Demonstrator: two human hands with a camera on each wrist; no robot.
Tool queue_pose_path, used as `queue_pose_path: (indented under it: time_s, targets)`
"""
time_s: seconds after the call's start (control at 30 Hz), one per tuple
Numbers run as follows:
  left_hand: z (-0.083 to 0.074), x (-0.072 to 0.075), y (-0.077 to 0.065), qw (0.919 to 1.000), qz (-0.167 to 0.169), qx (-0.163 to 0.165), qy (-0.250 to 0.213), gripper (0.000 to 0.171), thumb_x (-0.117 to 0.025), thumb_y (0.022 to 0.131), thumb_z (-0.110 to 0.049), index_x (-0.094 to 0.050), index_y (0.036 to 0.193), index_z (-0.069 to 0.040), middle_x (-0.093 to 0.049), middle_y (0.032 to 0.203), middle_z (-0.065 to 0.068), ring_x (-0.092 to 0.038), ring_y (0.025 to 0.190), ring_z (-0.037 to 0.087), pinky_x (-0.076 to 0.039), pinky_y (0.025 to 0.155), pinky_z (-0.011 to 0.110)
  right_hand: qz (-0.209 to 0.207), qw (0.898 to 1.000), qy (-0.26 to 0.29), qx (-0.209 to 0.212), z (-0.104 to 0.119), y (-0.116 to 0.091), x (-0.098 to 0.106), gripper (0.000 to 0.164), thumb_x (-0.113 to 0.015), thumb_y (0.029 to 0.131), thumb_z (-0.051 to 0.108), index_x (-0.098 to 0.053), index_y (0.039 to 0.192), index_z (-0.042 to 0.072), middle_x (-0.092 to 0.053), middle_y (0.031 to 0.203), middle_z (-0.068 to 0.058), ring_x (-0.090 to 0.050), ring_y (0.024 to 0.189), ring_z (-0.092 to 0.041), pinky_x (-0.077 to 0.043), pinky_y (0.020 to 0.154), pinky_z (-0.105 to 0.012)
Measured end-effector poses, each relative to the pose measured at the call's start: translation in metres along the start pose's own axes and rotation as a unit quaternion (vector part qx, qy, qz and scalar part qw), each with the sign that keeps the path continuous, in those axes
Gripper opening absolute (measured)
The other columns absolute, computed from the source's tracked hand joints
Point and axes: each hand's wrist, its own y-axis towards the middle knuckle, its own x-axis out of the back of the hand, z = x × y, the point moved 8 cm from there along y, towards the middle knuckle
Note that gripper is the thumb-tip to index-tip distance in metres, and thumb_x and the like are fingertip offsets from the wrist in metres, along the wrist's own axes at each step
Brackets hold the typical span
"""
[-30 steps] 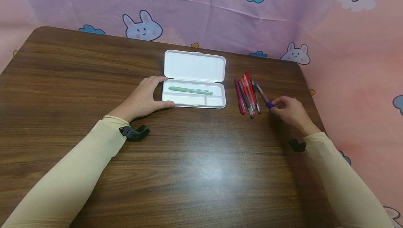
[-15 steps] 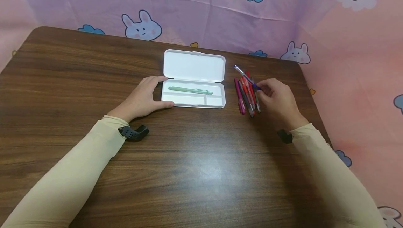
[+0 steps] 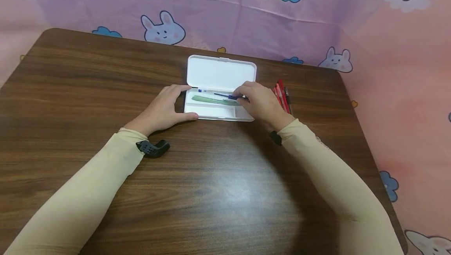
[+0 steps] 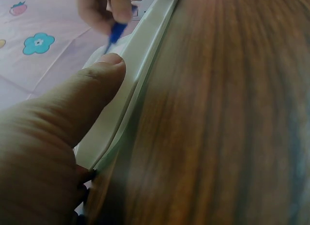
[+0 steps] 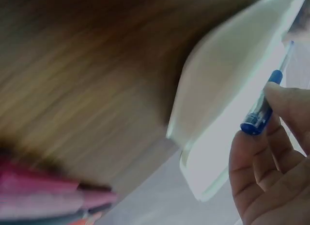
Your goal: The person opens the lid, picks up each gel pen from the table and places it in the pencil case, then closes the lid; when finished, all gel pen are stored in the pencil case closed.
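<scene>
A white pencil case (image 3: 211, 111) lies on the table with its lid raised at the back. My left hand (image 3: 160, 110) holds its left end, thumb at the front edge and fingers at the hinge corner. Inside the long rear compartment rests a green pen (image 3: 208, 99). Over that compartment, my right hand (image 3: 262, 102) pinches a clear pen with a blue cap (image 3: 232, 97) between thumb and fingers, its far end pointing left. The right wrist view shows the blue cap (image 5: 259, 116) at the fingertips. The case's front right compartment is partly covered by the right hand.
Several red and dark pens (image 3: 282, 94) lie in a bunch right of the case, partly hidden behind the right hand. A brown wooden table (image 3: 197, 192) carries everything. Patterned cloth (image 3: 211, 8) hangs along its back and right sides.
My right hand has picked the blue-capped pen up from beside the bunch and carried it left to over the case. The left hand stays at the case's left end.
</scene>
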Motion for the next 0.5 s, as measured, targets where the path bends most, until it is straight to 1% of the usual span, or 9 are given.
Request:
queue_pose_path:
  time_s: [0.13, 0.37, 0.5]
  targets:
    - [0.0, -0.002, 0.001, 1.0, 0.002, 0.002, 0.001, 0.102, -0.075, 0.083, -0.068, -0.034, 0.161, -0.015, -0.035, 0.163, 0.012, -0.029, 0.151, 0.034, -0.03, 0.12, 0.062, 0.021, 1.0, -0.003, 0.003, 0.006, 0.009, -0.011, 0.021, -0.067, 0.1, 0.012, -0.076, 0.12, 0.014, -0.072, 0.117, -0.004, -0.066, 0.105, -0.019, -0.057, 0.089, -0.04]
    - [0.001, -0.002, 0.001, 1.0, 0.003, 0.005, 0.003, 0.102, -0.075, 0.083, -0.068, -0.034, 0.161, -0.016, -0.035, 0.164, 0.011, -0.028, 0.152, 0.034, -0.029, 0.121, 0.061, 0.042, 0.999, -0.003, -0.004, 0.004, 0.017, -0.021, 0.023, -0.065, 0.102, 0.014, -0.076, 0.122, 0.016, -0.071, 0.117, -0.002, -0.065, 0.101, -0.018, -0.056, 0.087, -0.04]
    - [0.002, -0.001, 0.0, 1.0, 0.0, 0.005, 0.0, 0.101, -0.076, 0.084, -0.067, -0.034, 0.161, -0.016, -0.035, 0.164, 0.011, -0.028, 0.152, 0.034, -0.029, 0.121, 0.061, 0.056, 0.998, 0.001, -0.005, 0.004, 0.021, -0.024, 0.025, -0.064, 0.103, 0.013, -0.076, 0.125, 0.016, -0.071, 0.12, -0.002, -0.065, 0.104, -0.018, -0.056, 0.092, -0.04]
